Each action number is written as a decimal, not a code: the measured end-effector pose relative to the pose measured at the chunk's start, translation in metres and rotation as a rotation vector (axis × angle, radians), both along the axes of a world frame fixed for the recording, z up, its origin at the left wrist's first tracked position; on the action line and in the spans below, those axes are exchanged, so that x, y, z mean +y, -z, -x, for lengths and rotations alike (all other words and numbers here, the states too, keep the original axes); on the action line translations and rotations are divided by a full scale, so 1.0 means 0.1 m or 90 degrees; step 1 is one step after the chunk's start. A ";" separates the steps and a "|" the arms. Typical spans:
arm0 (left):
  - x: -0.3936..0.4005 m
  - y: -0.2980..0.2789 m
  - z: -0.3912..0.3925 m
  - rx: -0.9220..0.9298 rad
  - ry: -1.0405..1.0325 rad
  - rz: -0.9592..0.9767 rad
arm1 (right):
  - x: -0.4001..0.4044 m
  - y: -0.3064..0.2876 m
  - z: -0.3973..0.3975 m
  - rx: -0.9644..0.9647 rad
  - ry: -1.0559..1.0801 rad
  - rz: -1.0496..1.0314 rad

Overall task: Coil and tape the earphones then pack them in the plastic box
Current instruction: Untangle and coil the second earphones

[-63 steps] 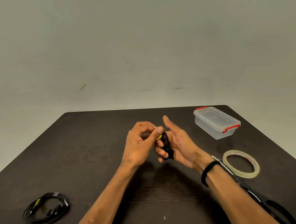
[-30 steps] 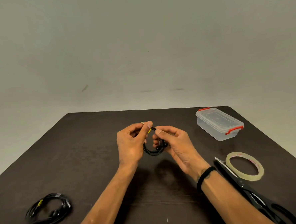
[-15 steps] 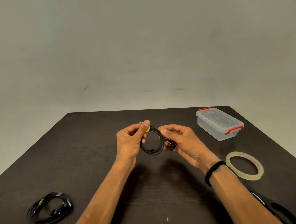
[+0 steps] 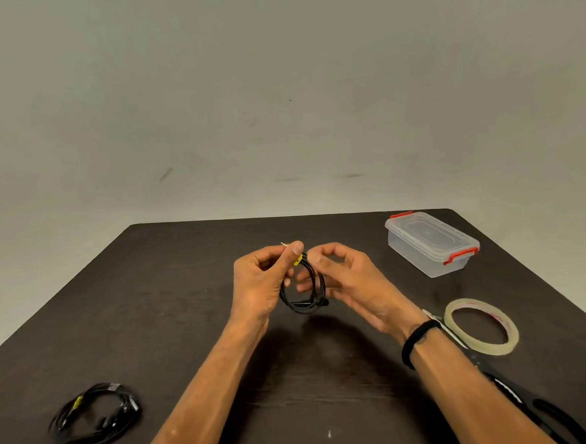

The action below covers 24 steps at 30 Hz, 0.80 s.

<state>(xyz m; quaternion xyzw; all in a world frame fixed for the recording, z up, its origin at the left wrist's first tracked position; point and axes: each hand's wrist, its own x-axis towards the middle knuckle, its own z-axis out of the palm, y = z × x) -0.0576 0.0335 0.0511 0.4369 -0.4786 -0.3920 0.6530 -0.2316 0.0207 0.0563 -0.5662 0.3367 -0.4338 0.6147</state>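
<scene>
Above dark table, left hand pinches coiled earphones; right hand beside it, fingers loosely curled

right hand let go, earphones coil hanging from left hand

We pinch the coiled earphones in our left hand; our right hand hovers beside, fingers loosely curled, above the table.

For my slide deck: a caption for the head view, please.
Left hand pinches coiled earphones above the table, right hand alongside.
</scene>
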 end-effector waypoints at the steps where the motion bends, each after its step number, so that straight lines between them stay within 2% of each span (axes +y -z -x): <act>1: 0.00 0.00 0.00 0.000 -0.001 0.000 | 0.00 0.01 0.01 0.010 0.003 0.010; 9: -0.03 0.03 0.00 0.009 -0.021 -0.011 | -0.05 0.07 0.00 -0.044 0.096 0.063; 14: -0.03 0.10 -0.03 -0.245 -0.124 0.055 | -0.05 0.11 0.01 0.156 0.091 0.168; 16: -0.02 0.11 -0.03 -0.263 -0.128 0.062 | -0.03 0.10 -0.01 0.172 0.066 0.177; 18: -0.01 0.10 -0.02 -0.187 -0.078 0.023 | -0.02 0.07 -0.01 0.150 0.049 0.177; 24: 0.03 0.00 -0.03 0.193 0.097 -0.248 | -0.01 0.01 0.02 0.123 0.007 0.155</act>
